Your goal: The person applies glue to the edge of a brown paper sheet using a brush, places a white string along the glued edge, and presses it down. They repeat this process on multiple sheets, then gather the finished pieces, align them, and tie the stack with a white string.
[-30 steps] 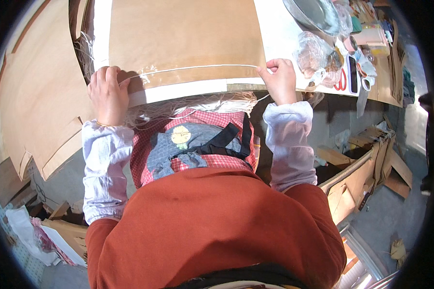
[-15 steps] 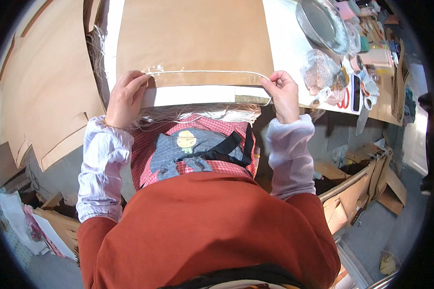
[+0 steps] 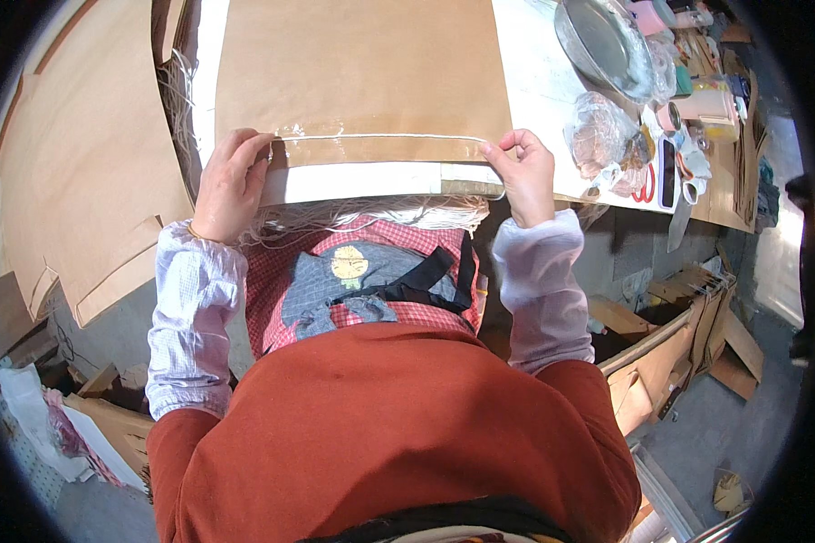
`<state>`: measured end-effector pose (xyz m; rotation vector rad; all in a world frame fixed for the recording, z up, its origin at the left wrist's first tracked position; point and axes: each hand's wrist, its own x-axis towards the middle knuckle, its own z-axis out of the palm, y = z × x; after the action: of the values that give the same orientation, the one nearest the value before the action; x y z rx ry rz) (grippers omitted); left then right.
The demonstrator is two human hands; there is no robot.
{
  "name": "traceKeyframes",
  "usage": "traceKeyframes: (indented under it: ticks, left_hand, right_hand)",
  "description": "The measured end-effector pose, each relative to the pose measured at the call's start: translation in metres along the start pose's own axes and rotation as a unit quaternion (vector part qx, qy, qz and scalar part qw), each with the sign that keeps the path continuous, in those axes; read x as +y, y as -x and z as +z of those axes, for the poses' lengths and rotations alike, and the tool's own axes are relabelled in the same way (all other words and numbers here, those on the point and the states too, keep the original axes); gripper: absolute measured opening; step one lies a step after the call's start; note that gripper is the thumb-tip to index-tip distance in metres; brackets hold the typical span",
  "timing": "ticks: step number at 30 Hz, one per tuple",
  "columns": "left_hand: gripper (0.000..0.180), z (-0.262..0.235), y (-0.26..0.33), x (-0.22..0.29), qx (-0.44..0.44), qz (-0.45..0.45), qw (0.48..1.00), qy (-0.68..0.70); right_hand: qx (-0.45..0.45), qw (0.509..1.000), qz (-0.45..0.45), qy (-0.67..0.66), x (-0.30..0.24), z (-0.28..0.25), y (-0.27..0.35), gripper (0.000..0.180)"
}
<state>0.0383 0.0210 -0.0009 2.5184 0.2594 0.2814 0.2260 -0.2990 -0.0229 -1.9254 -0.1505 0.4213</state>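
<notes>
A white cord (image 3: 380, 137) runs nearly straight across a brown leather-like sheet (image 3: 362, 68), a little in from its near edge. My left hand (image 3: 233, 185) pinches the cord's left end at the sheet's near left corner. Over at the near right corner, my right hand (image 3: 525, 172) grips the cord between thumb and finger, and its loose tail hangs past the edge. Wet, shiny patches show on the sheet along the cord. Underneath lies a white board (image 3: 362, 180).
A bundle of pale cords (image 3: 407, 214) hangs below the table edge at my lap. To the right are a metal basin (image 3: 598, 45), a plastic bag (image 3: 599, 136), red-handled scissors (image 3: 644, 185) and a phone (image 3: 667, 172). Large tan sheets (image 3: 81, 172) lie at left.
My right hand has moved slightly left and down, and the cord's right end now lies flatter on the sheet. My left hand has barely shifted.
</notes>
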Motion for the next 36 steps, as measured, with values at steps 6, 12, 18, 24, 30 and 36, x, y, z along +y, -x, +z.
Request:
traceKeyframes:
  ticks: [6, 12, 18, 24, 30, 36]
  left_hand:
    - [0.026, 0.0, -0.001, -0.003, -0.007, 0.03, 0.999, -0.024]
    - [0.024, 0.0, -0.001, -0.002, -0.002, 0.026, 0.999, -0.024]
    - [0.023, 0.001, -0.002, -0.002, 0.001, 0.025, 0.999, -0.022]
    - [0.022, 0.001, -0.002, -0.003, -0.004, 0.017, 1.0, -0.02]
    - [0.021, 0.001, -0.001, -0.002, -0.003, 0.012, 1.0, -0.025]
    - [0.022, 0.002, -0.001, -0.003, -0.006, 0.009, 1.0, -0.018]
  right_hand:
    - [-0.053, 0.984, 0.041, -0.168, 0.0, -0.001, -0.001, 0.014]
    - [-0.077, 0.983, 0.054, -0.158, -0.001, -0.003, -0.004, 0.016]
    - [-0.132, 0.969, 0.051, -0.201, -0.004, -0.014, -0.005, 0.017]
    - [-0.14, 0.979, 0.021, -0.143, -0.005, -0.01, -0.008, 0.019]
    - [-0.131, 0.975, 0.055, -0.172, -0.004, -0.011, -0.009, 0.02]
    - [-0.191, 0.963, 0.046, -0.187, -0.005, -0.017, -0.013, 0.019]
